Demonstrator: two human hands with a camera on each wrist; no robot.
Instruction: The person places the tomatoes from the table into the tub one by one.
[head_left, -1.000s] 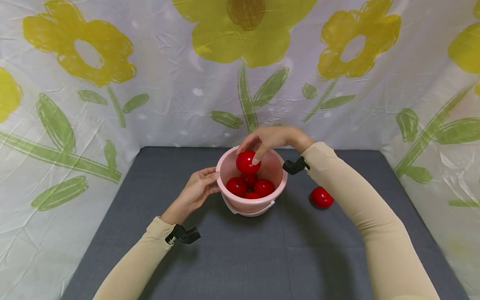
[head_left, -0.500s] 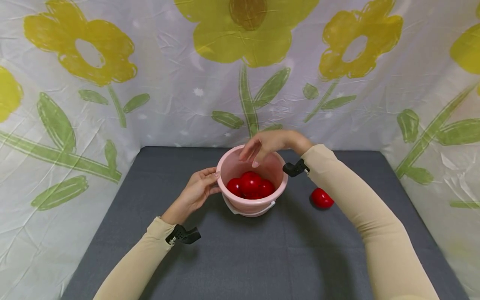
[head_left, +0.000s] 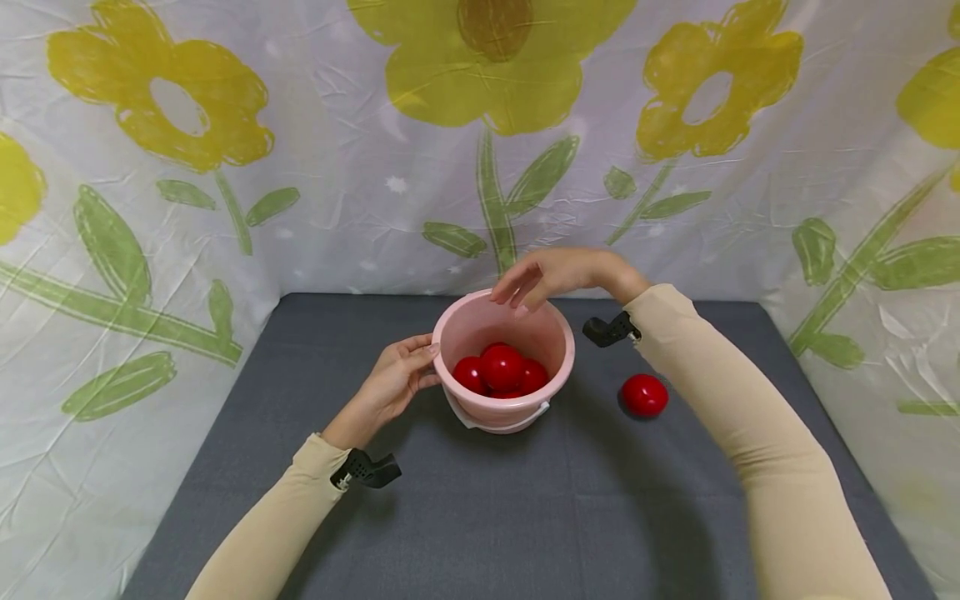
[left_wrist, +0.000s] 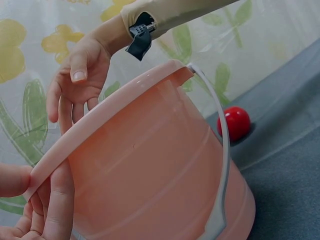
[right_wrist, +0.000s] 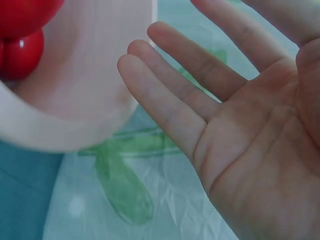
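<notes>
A pink bucket [head_left: 504,410] stands on the dark table, with several shiny red balls [head_left: 502,367] inside it. My left hand [head_left: 393,379] pinches the bucket's rim at its left side; the left wrist view shows the thumb on one side of the rim and fingers [left_wrist: 61,200] on the other. Above the bucket's far right rim hangs my right hand [head_left: 562,275], its fingers relaxed and holding nothing. The right wrist view shows its bare palm [right_wrist: 260,145] beside the bucket wall. One more red ball [head_left: 644,395] lies on the table to the right of the bucket.
A white handle [left_wrist: 223,165] hangs down the bucket's near side. The dark grey cloth [head_left: 480,517] covers the table. Behind it and at both sides hangs a white sheet [head_left: 337,192] printed with yellow flowers.
My right hand has let go of a red ball, which dropped onto the others in the bucket. The hand then moved up and to the right. The left hand has stayed put.
</notes>
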